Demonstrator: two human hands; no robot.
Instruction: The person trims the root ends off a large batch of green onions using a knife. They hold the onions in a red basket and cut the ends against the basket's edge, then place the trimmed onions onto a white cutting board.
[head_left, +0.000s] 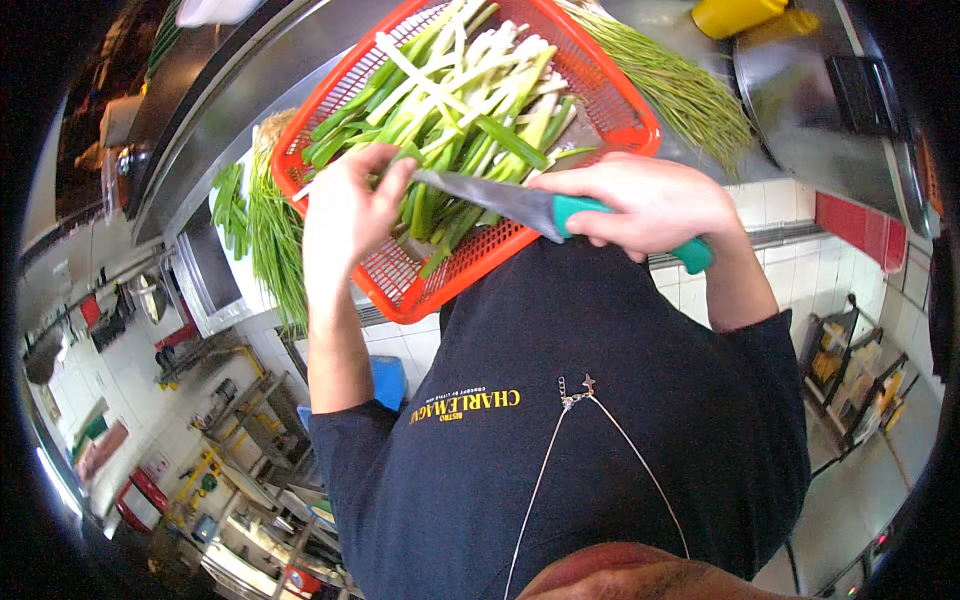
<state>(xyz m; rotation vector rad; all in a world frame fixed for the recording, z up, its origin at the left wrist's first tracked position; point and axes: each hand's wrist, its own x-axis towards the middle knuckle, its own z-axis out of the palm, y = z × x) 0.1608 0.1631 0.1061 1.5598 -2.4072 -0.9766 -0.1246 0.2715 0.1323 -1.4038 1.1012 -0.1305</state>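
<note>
A red plastic basket (646, 133) with slotted walls holds cut spring onions (457, 97), both white stems and green leaves. Over its near left part, my left hand (356, 202) pinches a short green piece of spring onion (409, 154) between thumb and fingertips. The tip of a knife (495, 195) meets or nearly meets that piece. My right hand (637, 199) is closed round the knife's green handle, above the basket's near right edge, with the blade pointing left. A brown scrap, perhaps a root end or peel, lies among the stems at the basket's right.
Bunches of thin green stalks lie left (274, 240) and right (667, 82) of the basket. Cut green leaves (231, 210) rest on a white surface at the left. A yellow container (739, 15) stands at the back right, near a round metal lid or pan (787, 142). A blue bin (388, 381) is below.
</note>
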